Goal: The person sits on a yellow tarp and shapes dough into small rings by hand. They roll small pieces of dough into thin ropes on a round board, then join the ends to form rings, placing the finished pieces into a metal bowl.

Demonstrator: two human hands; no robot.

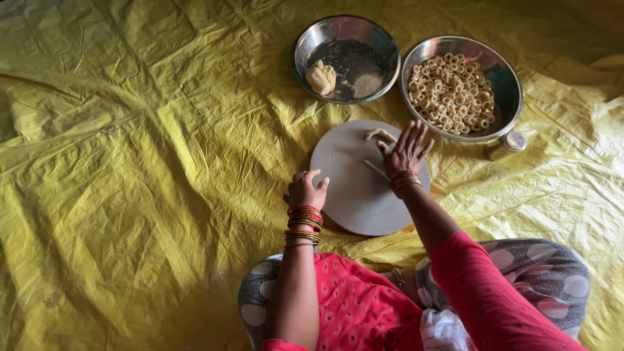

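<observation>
A round grey board (pixel 351 195) lies on the yellow sheet in front of me. My right hand (pixel 406 151) is flat on it, fingers spread, pressing a thin strip of dough (pixel 375 169) that sticks out to the left of the palm. A small curled dough piece (pixel 379 134) lies near the board's far edge. My left hand (pixel 307 189) rests on the board's left rim with the fingers curled, holding nothing that I can see. Both wrists carry bangles.
Beyond the board stand two steel bowls: the left one (pixel 383 42) holds a dough lump (pixel 321 77) and some flour, the right one (pixel 510 97) is filled with several small dough rings. A small steel cup (pixel 508 143) stands beside it. The crinkled yellow sheet (pixel 143 162) covers the floor.
</observation>
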